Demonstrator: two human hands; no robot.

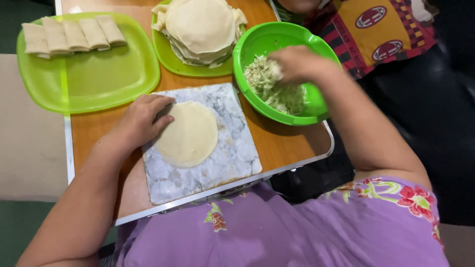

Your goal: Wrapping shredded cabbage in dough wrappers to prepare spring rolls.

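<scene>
A round pale wrapper [189,134] lies flat on a marble slab [225,158] in the middle of a small wooden table. My left hand [142,117] rests on the wrapper's left edge, fingers flat and pressing it down. My right hand [297,64] reaches into a green bowl [277,37] at the right and pinches a clump of shredded filling [277,91]. A stack of round wrappers [200,27] sits on a green plate behind the slab.
A large green square tray [89,79] at the back left holds several rolled wraps [69,34] in a row. The table's metal-rimmed front edge [222,190] runs close to my lap. Another person in a patterned garment [376,24] sits at the far right.
</scene>
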